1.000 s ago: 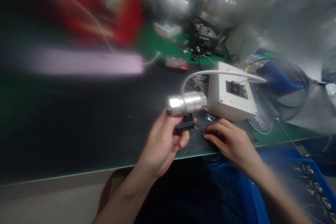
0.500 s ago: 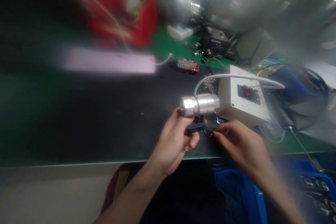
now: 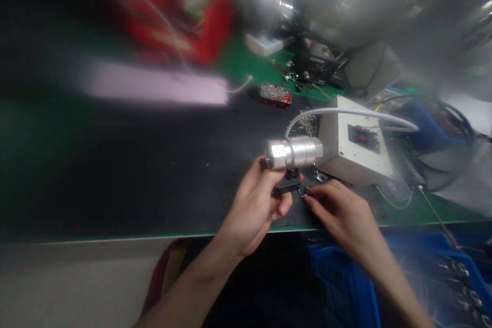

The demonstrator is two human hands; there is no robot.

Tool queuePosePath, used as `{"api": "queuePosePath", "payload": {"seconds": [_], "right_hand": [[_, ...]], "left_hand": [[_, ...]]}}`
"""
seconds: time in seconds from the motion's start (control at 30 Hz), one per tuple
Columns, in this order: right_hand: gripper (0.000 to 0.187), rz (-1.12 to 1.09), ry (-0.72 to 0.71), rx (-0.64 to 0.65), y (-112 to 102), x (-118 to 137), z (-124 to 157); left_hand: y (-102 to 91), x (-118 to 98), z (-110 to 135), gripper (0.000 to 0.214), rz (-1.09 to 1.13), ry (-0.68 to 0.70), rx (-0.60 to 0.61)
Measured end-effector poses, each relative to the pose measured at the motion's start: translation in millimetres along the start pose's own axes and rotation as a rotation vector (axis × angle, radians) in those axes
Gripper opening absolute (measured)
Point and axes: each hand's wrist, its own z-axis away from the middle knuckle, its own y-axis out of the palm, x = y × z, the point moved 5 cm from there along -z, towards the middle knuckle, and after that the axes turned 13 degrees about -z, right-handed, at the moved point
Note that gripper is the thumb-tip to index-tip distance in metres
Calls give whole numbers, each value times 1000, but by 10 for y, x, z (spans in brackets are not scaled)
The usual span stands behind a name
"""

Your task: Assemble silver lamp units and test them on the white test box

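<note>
My left hand (image 3: 255, 197) is wrapped round a small dark part (image 3: 286, 185), just beneath a silver metal cylinder (image 3: 295, 152). The thumb lies close under the cylinder; whether it touches cannot be made out. A thin metal prong sticks out of the dark part's right end. To the right, my right hand (image 3: 340, 212) pinches a small thin metal pin (image 3: 303, 195) between thumb and forefinger, its tip beside that prong. A pale hose (image 3: 338, 110) arches from the cylinder over a white box (image 3: 357, 143). A small shiny metal piece (image 3: 319, 175) lies behind my right fingertips.
Loose pins (image 3: 307, 122) lie on the dark mat (image 3: 154, 164) behind the cylinder. Farther back stands a small tray of pins (image 3: 275, 102). A red bin (image 3: 217, 25) and a glowing light bar (image 3: 165, 84) are at the left. Blue crates (image 3: 346, 282) stand below the bench edge.
My right hand has moved left with the pin, bringing it up to the dark part's end. My left hand and the cylinder stay nearly in place.
</note>
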Motion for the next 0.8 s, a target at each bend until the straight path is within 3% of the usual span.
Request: {"api": "queuePosePath", "payload": {"seconds": [0.2, 0.33, 0.43, 0.53, 0.63, 0.8], "right_hand": [[12, 27, 4, -38, 33, 38, -2], [6, -68, -24, -73, -7, 111, 12], [6, -118, -137, -193, -123, 355, 30], [8, -68, -338, -313, -198, 696, 27], [15, 52, -511, -319, -148, 912, -20], [23, 221, -593, -277, -54, 906, -96]], "left_hand": [[5, -1, -1, 19, -3, 13, 8], [10, -1, 2, 19, -1, 3, 3], [14, -3, 5, 21, -11, 4, 0], [9, 0, 4, 23, -22, 20, -3], [-1, 11, 7, 21, -25, 31, -5], [-2, 26, 10, 23, -61, 34, -7]]}}
